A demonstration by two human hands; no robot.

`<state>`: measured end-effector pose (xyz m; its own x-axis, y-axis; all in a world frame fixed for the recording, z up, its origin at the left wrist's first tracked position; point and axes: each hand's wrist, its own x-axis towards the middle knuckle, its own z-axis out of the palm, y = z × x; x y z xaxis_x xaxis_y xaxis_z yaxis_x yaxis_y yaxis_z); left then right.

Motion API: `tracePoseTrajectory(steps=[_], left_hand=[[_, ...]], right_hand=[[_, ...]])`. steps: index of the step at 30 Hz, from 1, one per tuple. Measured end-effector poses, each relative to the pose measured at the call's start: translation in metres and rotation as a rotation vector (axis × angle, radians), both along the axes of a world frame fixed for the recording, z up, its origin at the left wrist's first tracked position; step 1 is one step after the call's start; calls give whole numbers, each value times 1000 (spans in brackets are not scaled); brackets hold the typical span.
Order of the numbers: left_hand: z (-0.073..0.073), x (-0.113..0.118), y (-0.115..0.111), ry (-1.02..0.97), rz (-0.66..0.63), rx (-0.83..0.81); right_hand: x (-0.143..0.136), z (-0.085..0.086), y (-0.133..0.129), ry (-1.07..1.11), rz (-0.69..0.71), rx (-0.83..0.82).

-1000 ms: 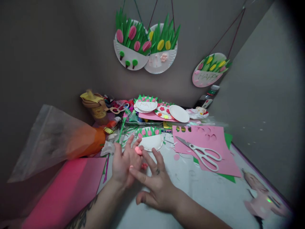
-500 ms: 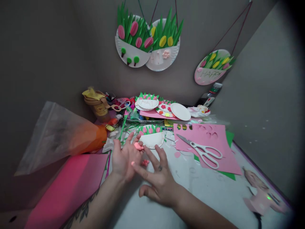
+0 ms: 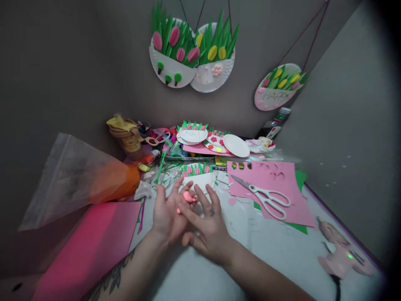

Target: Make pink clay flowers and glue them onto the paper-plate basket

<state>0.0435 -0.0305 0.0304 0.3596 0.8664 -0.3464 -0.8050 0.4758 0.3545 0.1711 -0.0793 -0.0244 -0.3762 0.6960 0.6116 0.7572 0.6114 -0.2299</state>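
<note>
My left hand (image 3: 171,215) is turned palm up with its fingers loosely apart and holds a soft pink lump of modelling clay (image 3: 188,196) at its fingers. A tiny pink clay ball (image 3: 178,210) lies on the palm, at the tip of my right index finger. My right hand (image 3: 208,228) reaches over the left palm with its fingers spread. Just beyond the hands lies a folded paper plate (image 3: 202,181) with green paper grass and pink paper flowers. The left hand partly covers that plate.
White-handled scissors (image 3: 266,196) lie on pink paper (image 3: 296,209) at the right. Near the right edge is a pink glue gun (image 3: 336,261) with its cord. A plastic bag (image 3: 75,175) and a pink sheet (image 3: 94,242) are at the left. Decorated plates (image 3: 194,136) lie behind.
Both hands have shifted slightly, the left one to the right under the right fingers. The right index finger with the tiny ball has moved a little over the left palm.
</note>
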Motion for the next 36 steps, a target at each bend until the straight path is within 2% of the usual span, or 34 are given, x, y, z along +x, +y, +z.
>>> tracePoseTrajectory(steps=[4,8,11,13,17,19,21,24,28,33,36], left_hand=[[-1,-1,-2,-31,43,49],[0,1,-2,-3,-7,-3],[2,0,0,-17,50,57],[3,0,1,-3,57,34],[2,-1,1,19,4,16],[2,-2,2,-5,40,68],[2,-2,2,-2,50,50],[4,-1,2,25,0,-21],[3,1,2,-9,44,78],[1,2,1,21,-24,14],[1,2,1,-11,28,79]], right_hand=[[-1,-1,-2,20,87,36],[-2,-1,-3,36,51,11],[-2,0,-4,5,86,28],[-3,1,-4,0,110,30],[-2,2,-3,17,24,2],[-2,2,-4,12,48,23],[-3,3,-4,26,85,44],[-4,3,-4,72,46,38],[-5,4,-5,78,53,76],[-6,5,-5,125,29,71],[-7,4,-5,102,59,83]])
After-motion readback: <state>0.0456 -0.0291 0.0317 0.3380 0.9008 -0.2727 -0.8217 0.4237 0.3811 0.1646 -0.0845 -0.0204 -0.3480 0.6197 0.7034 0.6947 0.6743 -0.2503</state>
